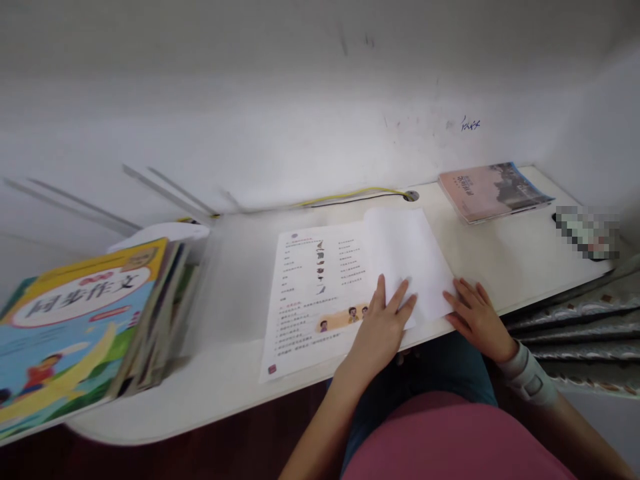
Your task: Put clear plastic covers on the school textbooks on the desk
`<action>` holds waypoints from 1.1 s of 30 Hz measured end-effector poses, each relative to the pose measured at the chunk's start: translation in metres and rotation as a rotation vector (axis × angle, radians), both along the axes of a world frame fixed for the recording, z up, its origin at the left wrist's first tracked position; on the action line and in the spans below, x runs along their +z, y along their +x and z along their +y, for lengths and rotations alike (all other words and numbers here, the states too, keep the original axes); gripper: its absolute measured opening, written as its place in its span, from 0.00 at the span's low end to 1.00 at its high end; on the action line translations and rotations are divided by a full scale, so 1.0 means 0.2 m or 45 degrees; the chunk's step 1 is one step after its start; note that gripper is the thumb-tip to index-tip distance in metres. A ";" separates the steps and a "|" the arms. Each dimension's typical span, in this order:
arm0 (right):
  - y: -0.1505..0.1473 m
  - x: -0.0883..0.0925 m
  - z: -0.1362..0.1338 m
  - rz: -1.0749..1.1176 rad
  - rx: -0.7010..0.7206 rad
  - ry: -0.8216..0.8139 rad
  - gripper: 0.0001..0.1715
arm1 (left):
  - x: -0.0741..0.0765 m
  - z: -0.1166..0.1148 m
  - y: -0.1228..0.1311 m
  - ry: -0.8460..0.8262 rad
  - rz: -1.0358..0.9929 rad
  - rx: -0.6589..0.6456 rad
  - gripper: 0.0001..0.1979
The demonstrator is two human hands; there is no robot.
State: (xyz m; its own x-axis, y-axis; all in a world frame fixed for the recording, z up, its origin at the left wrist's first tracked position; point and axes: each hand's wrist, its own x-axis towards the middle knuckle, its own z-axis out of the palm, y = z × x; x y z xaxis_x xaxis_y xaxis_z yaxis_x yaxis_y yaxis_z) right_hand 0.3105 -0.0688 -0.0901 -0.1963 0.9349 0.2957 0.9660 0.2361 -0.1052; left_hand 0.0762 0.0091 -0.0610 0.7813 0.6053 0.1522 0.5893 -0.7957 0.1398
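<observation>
A printed worksheet (305,293) with rows of text and small coloured pictures lies flat on the white desk (235,287). Its right part is covered by a blank white flap of paper (420,253), which looks folded over. My left hand (383,323) rests on the paper near the flap's lower left edge, fingers spread. At the flap's lower right corner lies my right hand (477,317), its fingers stretched out and touching the paper's edge. A pale band with a buckle-like piece (530,377) is around my right wrist.
On the left stands a stack of books with a colourful cover (85,320). A pinkish book (493,190) lies at the back right, beside a blurred-out phone-like object (587,230). A yellow cable (355,192) runs along the wall into a desk hole (411,196). Silvery patterned fabric (590,327) hangs at right.
</observation>
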 end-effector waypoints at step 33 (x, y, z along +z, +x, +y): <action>0.07 -0.04 0.02 -0.149 -0.197 -0.039 0.33 | -0.08 0.04 -0.04 0.074 -0.016 -0.073 0.25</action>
